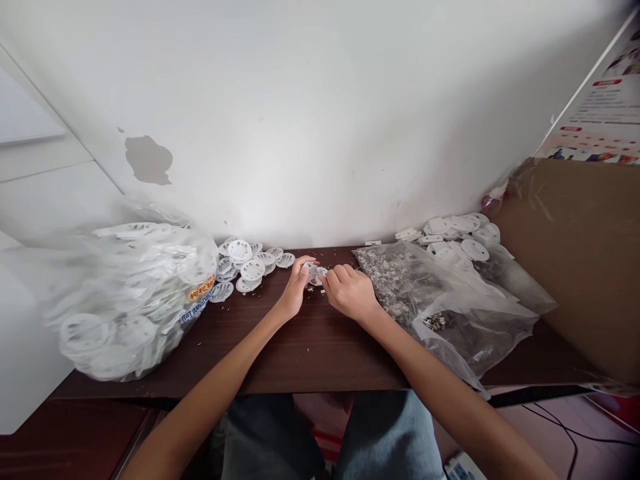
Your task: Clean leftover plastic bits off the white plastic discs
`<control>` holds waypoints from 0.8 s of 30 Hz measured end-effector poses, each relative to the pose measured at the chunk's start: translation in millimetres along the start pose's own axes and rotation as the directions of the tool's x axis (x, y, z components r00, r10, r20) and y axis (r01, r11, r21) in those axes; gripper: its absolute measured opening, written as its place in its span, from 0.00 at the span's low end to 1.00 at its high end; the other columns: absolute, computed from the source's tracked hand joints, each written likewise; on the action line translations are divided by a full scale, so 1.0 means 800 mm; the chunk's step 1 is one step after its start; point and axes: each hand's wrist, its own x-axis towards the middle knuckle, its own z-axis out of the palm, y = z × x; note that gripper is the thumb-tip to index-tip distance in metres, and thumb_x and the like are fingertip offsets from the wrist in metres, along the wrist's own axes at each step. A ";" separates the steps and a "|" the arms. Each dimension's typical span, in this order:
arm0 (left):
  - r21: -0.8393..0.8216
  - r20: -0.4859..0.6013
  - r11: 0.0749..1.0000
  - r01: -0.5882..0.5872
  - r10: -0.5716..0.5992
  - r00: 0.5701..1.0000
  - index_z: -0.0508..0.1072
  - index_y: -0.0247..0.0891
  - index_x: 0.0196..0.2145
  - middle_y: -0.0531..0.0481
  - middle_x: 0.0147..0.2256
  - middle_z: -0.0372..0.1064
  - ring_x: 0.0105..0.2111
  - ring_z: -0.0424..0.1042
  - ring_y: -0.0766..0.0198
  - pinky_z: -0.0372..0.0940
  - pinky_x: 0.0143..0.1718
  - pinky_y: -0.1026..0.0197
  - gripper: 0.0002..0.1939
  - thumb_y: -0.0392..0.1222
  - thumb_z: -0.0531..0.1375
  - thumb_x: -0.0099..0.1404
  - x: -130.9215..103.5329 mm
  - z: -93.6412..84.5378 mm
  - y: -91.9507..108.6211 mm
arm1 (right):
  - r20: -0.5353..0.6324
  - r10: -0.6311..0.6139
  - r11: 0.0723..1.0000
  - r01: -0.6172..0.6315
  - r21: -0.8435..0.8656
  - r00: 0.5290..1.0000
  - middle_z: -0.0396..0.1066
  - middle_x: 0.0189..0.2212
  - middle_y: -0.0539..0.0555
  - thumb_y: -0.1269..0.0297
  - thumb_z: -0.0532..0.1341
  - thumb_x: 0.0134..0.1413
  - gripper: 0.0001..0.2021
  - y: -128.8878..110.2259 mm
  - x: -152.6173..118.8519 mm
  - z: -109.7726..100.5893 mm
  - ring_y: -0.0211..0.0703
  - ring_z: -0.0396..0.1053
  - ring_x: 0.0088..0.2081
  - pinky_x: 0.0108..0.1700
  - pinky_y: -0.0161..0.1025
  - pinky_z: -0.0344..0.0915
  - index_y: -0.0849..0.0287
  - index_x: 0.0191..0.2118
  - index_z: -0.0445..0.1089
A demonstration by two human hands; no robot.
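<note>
A white plastic disc with slots (314, 273) is held between my two hands over the dark wooden table (300, 357). My left hand (295, 288) grips the disc's left side, thumb and fingers bent around it. On its right edge, my right hand (349, 291) is closed, the fingers curled; whether a small part is pinched there I cannot make out. Small white scraps lie on the table just below the hands. Left of my left hand is a loose pile of similar slotted discs (253, 269).
A full clear bag of discs (135, 300) bulges at the left. On the right lies a clear bag of small pieces (400, 280), with more white discs (460, 233) behind it. A cardboard box (585, 260) borders the right side; a white wall (310, 133) rises behind.
</note>
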 end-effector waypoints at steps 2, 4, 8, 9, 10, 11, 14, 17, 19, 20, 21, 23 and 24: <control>0.041 -0.013 0.999 -0.025 0.026 1.000 0.65 0.43 0.59 0.39 0.60 0.64 0.60 0.67 0.51 0.68 0.54 0.50 0.27 0.66 0.50 0.78 0.001 0.001 0.001 | -0.001 -0.004 1.000 0.004 -0.010 1.000 0.65 0.27 0.53 0.61 0.57 0.76 0.18 0.000 0.000 0.000 0.44 0.59 0.32 0.32 0.44 0.47 0.57 0.30 0.64; 0.070 -0.023 0.997 -0.037 0.039 0.999 0.65 0.43 0.60 0.39 0.61 0.63 0.61 0.66 0.51 0.68 0.54 0.51 0.27 0.66 0.49 0.78 0.001 0.002 0.001 | -0.005 -0.005 1.000 0.005 -0.018 1.000 0.65 0.27 0.53 0.60 0.57 0.76 0.18 -0.001 -0.001 0.001 0.44 0.59 0.32 0.33 0.44 0.47 0.57 0.30 0.64; 0.080 -0.015 0.997 -0.006 0.007 1.000 0.64 0.45 0.61 0.40 0.63 0.61 0.61 0.66 0.51 0.68 0.52 0.52 0.26 0.64 0.48 0.79 0.001 0.001 -0.002 | -0.012 -0.005 1.000 0.005 -0.023 1.000 0.65 0.26 0.53 0.60 0.57 0.76 0.18 -0.001 -0.002 0.001 0.44 0.59 0.32 0.33 0.44 0.47 0.57 0.30 0.65; 0.083 -0.009 0.997 0.002 -0.001 1.000 0.64 0.45 0.62 0.40 0.63 0.61 0.61 0.65 0.51 0.68 0.52 0.52 0.26 0.64 0.48 0.79 0.001 0.001 -0.003 | -0.012 -0.007 1.000 0.007 -0.023 1.000 0.65 0.26 0.53 0.60 0.57 0.76 0.18 -0.001 -0.003 0.001 0.44 0.59 0.32 0.33 0.44 0.47 0.57 0.30 0.64; 0.087 -0.004 0.996 0.006 -0.006 1.000 0.64 0.45 0.62 0.40 0.63 0.61 0.61 0.66 0.52 0.68 0.52 0.52 0.25 0.64 0.48 0.79 0.001 0.000 -0.003 | -0.012 -0.008 1.000 0.008 -0.023 1.000 0.65 0.26 0.53 0.60 0.57 0.76 0.18 -0.001 -0.003 0.001 0.44 0.59 0.32 0.33 0.44 0.47 0.57 0.30 0.64; 0.091 0.001 0.996 0.008 -0.008 1.000 0.64 0.45 0.62 0.40 0.63 0.61 0.61 0.66 0.52 0.68 0.53 0.52 0.25 0.64 0.48 0.79 0.001 -0.001 -0.003 | -0.011 -0.008 1.000 0.008 -0.023 1.000 0.65 0.26 0.53 0.60 0.57 0.76 0.18 -0.001 -0.003 0.001 0.44 0.59 0.32 0.33 0.44 0.47 0.57 0.30 0.64; 0.099 0.002 0.995 0.017 -0.017 1.000 0.64 0.45 0.62 0.40 0.61 0.63 0.58 0.67 0.52 0.68 0.53 0.51 0.27 0.65 0.48 0.79 0.000 -0.001 -0.002 | -0.008 -0.008 1.000 0.008 -0.022 1.000 0.66 0.26 0.53 0.60 0.57 0.76 0.18 -0.001 -0.003 0.001 0.44 0.59 0.31 0.33 0.44 0.47 0.57 0.30 0.64; 0.100 -0.011 0.994 0.035 -0.034 0.999 0.63 0.44 0.62 0.39 0.59 0.64 0.55 0.68 0.52 0.68 0.53 0.50 0.28 0.66 0.47 0.78 0.000 0.001 -0.002 | 0.002 0.001 1.000 -0.001 -0.010 1.000 0.66 0.26 0.53 0.60 0.57 0.77 0.18 -0.001 -0.002 0.003 0.44 0.59 0.31 0.33 0.44 0.47 0.57 0.30 0.65; 0.093 -0.017 0.995 0.043 -0.042 0.999 0.63 0.44 0.62 0.39 0.60 0.63 0.57 0.67 0.52 0.68 0.53 0.51 0.29 0.67 0.47 0.78 -0.001 0.002 -0.002 | 0.006 0.007 1.000 -0.007 0.001 1.000 0.66 0.27 0.53 0.60 0.57 0.76 0.18 0.000 -0.002 0.005 0.44 0.59 0.31 0.33 0.44 0.47 0.57 0.30 0.65; 0.089 -0.019 0.995 0.045 -0.043 0.999 0.63 0.44 0.62 0.39 0.61 0.62 0.58 0.67 0.52 0.68 0.53 0.51 0.29 0.67 0.47 0.78 -0.001 0.002 -0.003 | 0.005 0.007 1.000 -0.007 0.004 1.000 0.66 0.27 0.53 0.60 0.57 0.76 0.18 0.000 -0.002 0.005 0.44 0.59 0.31 0.33 0.44 0.47 0.57 0.30 0.65; 0.082 -0.020 0.996 0.044 -0.042 0.999 0.63 0.45 0.62 0.39 0.62 0.62 0.59 0.66 0.52 0.68 0.53 0.51 0.29 0.67 0.47 0.78 -0.001 0.002 -0.003 | 0.005 0.007 1.000 -0.007 0.006 1.000 0.66 0.27 0.53 0.60 0.57 0.76 0.18 0.000 -0.002 0.006 0.44 0.59 0.31 0.33 0.44 0.47 0.57 0.30 0.65; 0.067 -0.018 0.997 0.039 -0.038 0.999 0.63 0.45 0.62 0.40 0.62 0.61 0.59 0.66 0.52 0.67 0.53 0.52 0.28 0.66 0.48 0.78 -0.001 0.003 -0.004 | 0.009 0.009 1.000 -0.010 0.008 1.000 0.66 0.27 0.53 0.60 0.56 0.76 0.18 0.000 -0.003 0.006 0.44 0.59 0.31 0.33 0.44 0.47 0.57 0.30 0.65; 0.060 -0.014 0.997 0.039 -0.039 0.999 0.63 0.45 0.62 0.40 0.62 0.62 0.58 0.66 0.52 0.67 0.53 0.52 0.28 0.66 0.48 0.78 -0.001 0.002 -0.005 | 0.015 0.013 1.000 -0.013 0.008 1.000 0.66 0.27 0.54 0.60 0.56 0.77 0.18 0.000 -0.003 0.006 0.44 0.59 0.31 0.33 0.44 0.48 0.57 0.30 0.65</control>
